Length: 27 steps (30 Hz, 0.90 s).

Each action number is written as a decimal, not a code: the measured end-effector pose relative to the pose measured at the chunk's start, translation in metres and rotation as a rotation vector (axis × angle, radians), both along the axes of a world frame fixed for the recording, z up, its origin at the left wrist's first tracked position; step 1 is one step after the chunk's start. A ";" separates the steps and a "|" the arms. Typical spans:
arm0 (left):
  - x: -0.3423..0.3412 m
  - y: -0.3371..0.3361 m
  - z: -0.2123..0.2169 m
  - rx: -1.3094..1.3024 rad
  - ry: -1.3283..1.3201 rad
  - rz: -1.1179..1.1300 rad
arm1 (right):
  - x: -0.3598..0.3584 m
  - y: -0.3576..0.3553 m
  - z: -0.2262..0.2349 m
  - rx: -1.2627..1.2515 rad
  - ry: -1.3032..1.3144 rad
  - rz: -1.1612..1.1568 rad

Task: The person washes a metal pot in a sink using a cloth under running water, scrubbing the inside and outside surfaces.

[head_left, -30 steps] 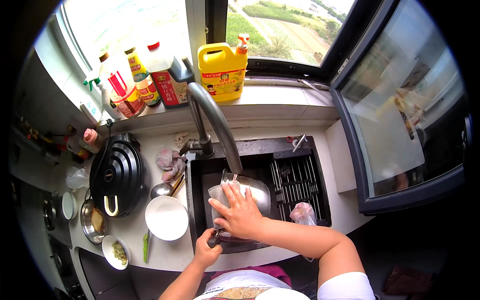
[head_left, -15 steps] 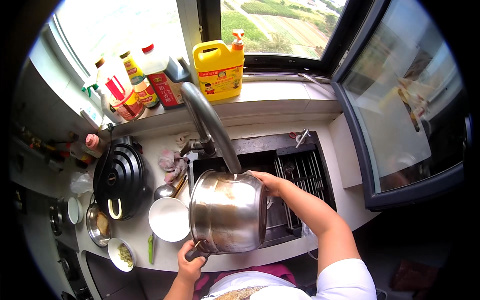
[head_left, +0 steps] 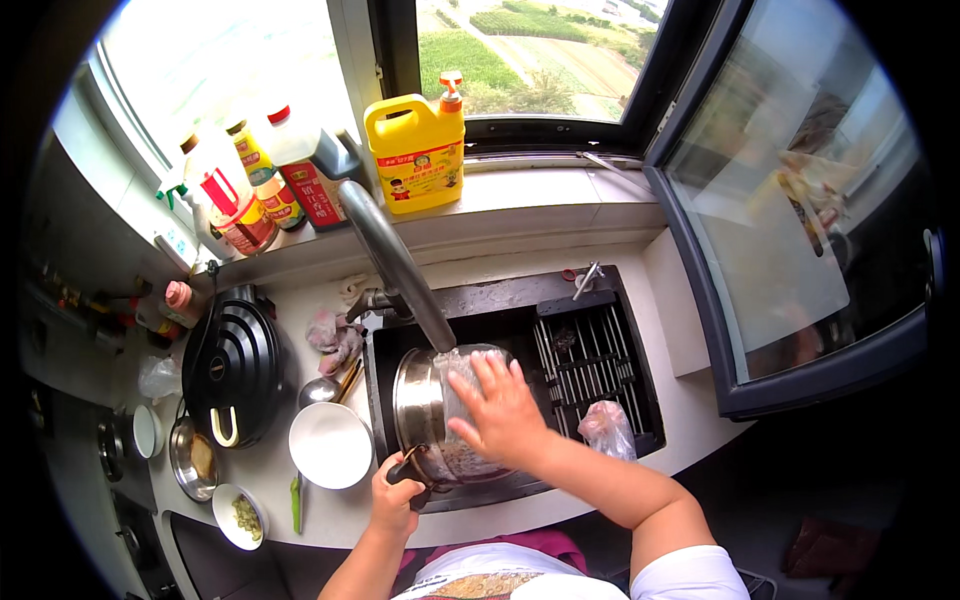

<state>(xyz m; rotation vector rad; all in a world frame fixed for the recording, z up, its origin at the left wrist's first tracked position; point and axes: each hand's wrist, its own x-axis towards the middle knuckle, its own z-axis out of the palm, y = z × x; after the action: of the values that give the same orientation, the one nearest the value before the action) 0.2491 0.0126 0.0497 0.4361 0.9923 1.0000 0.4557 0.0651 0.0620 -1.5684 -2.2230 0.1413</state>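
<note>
A steel pot (head_left: 420,395) lies tilted on its side in the dark sink (head_left: 648,345), below the grey faucet (head_left: 405,270). My left hand (head_left: 393,498) is closed around its black handle (head_left: 410,472). With fingers spread, my right hand (head_left: 508,415) lies flat against the pot's outer wall, under the faucet's mouth. A clear, shiny patch, like water, shows on the steel beside those fingers. My right hand and forearm hide part of the pot. Its inside cannot be seen.
Left of the sink are a white bowl (head_left: 330,446), a ladle (head_left: 318,391), a pink-grey rag (head_left: 335,338) and a black round appliance (head_left: 235,365). A metal rack (head_left: 590,360) and a plastic bag (head_left: 608,428) lie at right. A yellow jug (head_left: 415,160) stands on the sill; an open window sash (head_left: 790,230) juts in.
The pot has gone down into the sink. My right hand has moved from its far end onto its side, fingers spread. My left hand keeps the handle. The plastic bag now shows more fully.
</note>
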 end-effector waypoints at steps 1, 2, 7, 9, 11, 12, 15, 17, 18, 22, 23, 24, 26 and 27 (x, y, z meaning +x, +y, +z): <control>0.001 -0.001 -0.001 -0.002 0.004 0.005 | -0.005 -0.014 0.002 0.006 0.008 -0.002; 0.000 -0.003 -0.004 0.009 0.019 -0.007 | -0.005 -0.020 -0.001 0.007 0.023 -0.003; -0.003 -0.012 -0.003 0.079 0.067 -0.011 | 0.019 0.018 -0.027 -0.206 0.289 -0.163; -0.002 -0.011 0.001 0.097 0.066 -0.027 | 0.048 0.054 -0.056 -0.433 0.574 -0.167; -0.004 -0.013 0.000 0.097 0.033 -0.020 | 0.062 0.085 -0.069 -0.809 1.148 -0.086; -0.006 -0.014 0.000 0.096 0.017 -0.012 | 0.069 0.086 -0.057 -1.133 1.266 -0.287; -0.005 -0.012 0.008 0.056 -0.081 0.029 | 0.076 0.086 -0.067 -1.278 1.415 -0.458; -0.006 -0.006 0.010 0.025 -0.128 0.001 | 0.077 0.089 -0.080 -1.049 1.302 -0.245; -0.005 -0.001 0.012 0.010 -0.153 -0.016 | 0.078 0.090 -0.085 -0.931 1.240 -0.144; 0.003 0.011 0.004 -0.071 -0.150 0.043 | 0.046 0.077 -0.046 -0.446 0.531 0.047; 0.004 0.014 0.007 -0.069 -0.147 0.041 | 0.032 0.064 -0.019 -0.408 0.361 0.040; 0.009 0.019 0.012 -0.067 -0.146 0.033 | 0.022 0.054 -0.006 -0.316 0.196 0.042; 0.012 0.023 0.007 -0.053 -0.122 0.014 | 0.005 0.034 0.004 -0.148 -0.024 0.087; 0.011 0.024 -0.001 -0.042 -0.087 -0.013 | -0.004 0.024 0.005 -0.068 -0.079 0.131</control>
<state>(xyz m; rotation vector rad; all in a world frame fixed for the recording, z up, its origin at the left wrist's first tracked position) 0.2601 0.0363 0.0484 0.3612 0.9292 0.9765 0.4520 0.0893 0.0667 -1.4865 -2.4063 0.1980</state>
